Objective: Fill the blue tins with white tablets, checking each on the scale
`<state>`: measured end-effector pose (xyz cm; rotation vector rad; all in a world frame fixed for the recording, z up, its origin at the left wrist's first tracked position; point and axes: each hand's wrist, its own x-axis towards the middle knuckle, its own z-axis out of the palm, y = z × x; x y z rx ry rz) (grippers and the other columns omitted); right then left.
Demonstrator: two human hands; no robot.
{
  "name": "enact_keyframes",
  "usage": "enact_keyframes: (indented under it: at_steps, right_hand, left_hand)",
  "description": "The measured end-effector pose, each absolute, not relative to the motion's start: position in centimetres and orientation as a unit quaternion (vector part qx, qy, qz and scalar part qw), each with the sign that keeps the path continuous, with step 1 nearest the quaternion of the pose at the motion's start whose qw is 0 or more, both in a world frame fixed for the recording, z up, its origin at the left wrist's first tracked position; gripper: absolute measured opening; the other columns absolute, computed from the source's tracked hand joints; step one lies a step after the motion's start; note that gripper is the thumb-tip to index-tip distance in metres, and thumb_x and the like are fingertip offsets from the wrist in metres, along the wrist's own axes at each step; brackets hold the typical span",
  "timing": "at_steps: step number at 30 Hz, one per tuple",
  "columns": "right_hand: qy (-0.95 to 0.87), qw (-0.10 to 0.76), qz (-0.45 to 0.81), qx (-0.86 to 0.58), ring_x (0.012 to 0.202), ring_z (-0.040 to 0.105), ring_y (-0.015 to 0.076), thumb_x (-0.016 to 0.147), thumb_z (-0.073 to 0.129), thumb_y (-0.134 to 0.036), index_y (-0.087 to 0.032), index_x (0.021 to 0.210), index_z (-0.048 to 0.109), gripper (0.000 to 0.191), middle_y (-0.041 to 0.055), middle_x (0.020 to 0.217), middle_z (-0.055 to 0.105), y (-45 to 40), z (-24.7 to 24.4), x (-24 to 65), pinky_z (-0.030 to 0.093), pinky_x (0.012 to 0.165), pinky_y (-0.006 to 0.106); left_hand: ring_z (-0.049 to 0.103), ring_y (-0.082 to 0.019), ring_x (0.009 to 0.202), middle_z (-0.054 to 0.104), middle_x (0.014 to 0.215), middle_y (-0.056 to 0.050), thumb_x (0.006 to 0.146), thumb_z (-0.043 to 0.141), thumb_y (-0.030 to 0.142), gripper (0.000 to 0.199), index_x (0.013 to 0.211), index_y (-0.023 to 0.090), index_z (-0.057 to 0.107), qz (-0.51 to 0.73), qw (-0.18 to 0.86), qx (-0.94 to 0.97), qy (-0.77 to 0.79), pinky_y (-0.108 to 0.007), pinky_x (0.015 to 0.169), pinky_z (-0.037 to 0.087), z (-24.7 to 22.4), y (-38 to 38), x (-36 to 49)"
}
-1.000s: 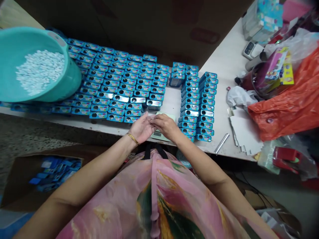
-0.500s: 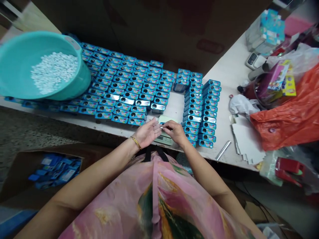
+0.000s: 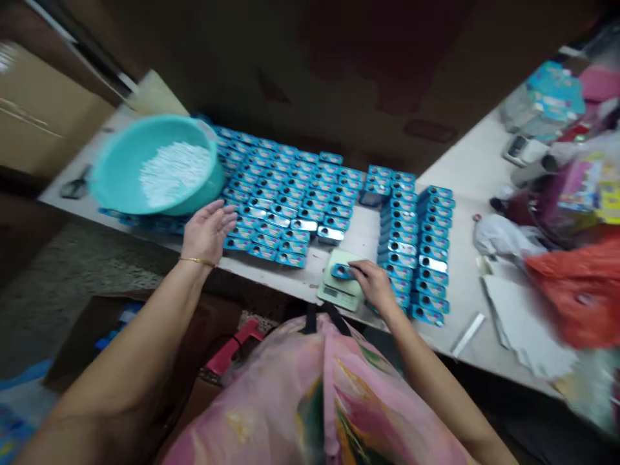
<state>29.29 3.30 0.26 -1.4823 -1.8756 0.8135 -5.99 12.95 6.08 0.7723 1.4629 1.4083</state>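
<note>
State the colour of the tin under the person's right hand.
The tin is bright blue; the head view shows it best.

The right hand (image 3: 372, 283) partly hides the small blue tin (image 3: 340, 272).

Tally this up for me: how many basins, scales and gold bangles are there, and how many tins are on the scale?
Teal plastic basin: 1
Green digital scale: 1
Blue tin on the scale, at the right hand: 1
Gold bangle: 1
Total: 4
</note>
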Motion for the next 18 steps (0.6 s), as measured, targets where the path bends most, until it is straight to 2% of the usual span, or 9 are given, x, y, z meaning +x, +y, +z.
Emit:
enact_keyframes:
  at_steps: [3,6,8,12,15,18]
  right_hand:
    - [-0.711,0.297,0.303,-0.561,0.086,0.061,0.0174,0.084,0.046,-0.027,-0.022,0.094,0.063,0.02,0.0041,0.091,0.065,2.5,0.1,30.4,0.049,0.078,0.031]
    - [-0.706,0.289,0.271,-0.587,0.088,0.061,0.0198,0.083,0.046,-0.031,-0.024,0.096,0.062,0.022,0.0044,0.095,0.065,0.8,-0.9,31.6,0.05,0.079,0.035]
    - [-0.686,0.285,0.248,-0.622,0.091,0.061,0.0226,0.081,0.047,-0.034,-0.026,0.098,0.062,0.023,0.0049,0.098,0.065,-1.2,-1.9,32.3,0.051,0.081,0.039]
    - [-0.633,0.291,0.209,-0.686,0.084,0.064,0.0278,0.075,0.052,-0.038,-0.039,0.097,0.061,0.024,0.0041,0.094,0.067,-6.5,-4.2,32.9,0.055,0.073,0.042]
    - [-0.585,0.293,0.211,-0.726,0.077,0.065,0.0284,0.074,0.053,-0.038,-0.042,0.093,0.061,0.022,0.0027,0.089,0.068,-10.1,-5.3,32.3,0.056,0.068,0.043]
    - [-0.542,0.274,0.227,-0.762,0.083,0.064,0.0269,0.075,0.052,-0.038,-0.041,0.092,0.062,0.02,0.0007,0.091,0.068,-11.6,-4.7,30.9,0.056,0.072,0.039]
  left_hand:
    - [0.06,-0.015,0.088,0.061,0.102,-0.009,0.073,0.056,0.029,0.04,0.11,0.015,0.053,0.542,0.288,0.387,0.688,-0.029,0.079,0.046,6.3,18.1,-14.4]
    - [0.052,-0.023,0.106,0.055,0.116,-0.014,0.072,0.056,0.032,0.051,0.118,0.01,0.049,0.331,0.177,0.447,0.812,-0.033,0.089,0.039,5.4,23.1,-20.6]
    - [0.042,-0.03,0.117,0.047,0.126,-0.02,0.068,0.062,0.037,0.067,0.124,0.006,0.042,0.219,0.168,0.451,0.849,-0.038,0.095,0.034,4.3,25.8,-23.0]
    - [0.027,-0.042,0.123,0.027,0.136,-0.03,0.058,0.067,0.049,0.098,0.133,0.002,0.027,0.143,0.176,0.435,0.871,-0.052,0.095,0.027,2.1,30.4,-25.2]
    - [0.022,-0.042,0.126,0.016,0.141,-0.026,0.062,0.061,0.055,0.094,0.136,0.01,0.023,0.049,0.168,0.489,0.854,-0.052,0.095,0.026,1.0,33.3,-24.8]
    - [0.022,-0.042,0.124,0.017,0.139,-0.026,0.073,0.055,0.047,0.079,0.134,0.007,0.025,0.0,0.159,0.585,0.795,-0.055,0.094,0.024,0.5,34.8,-22.8]
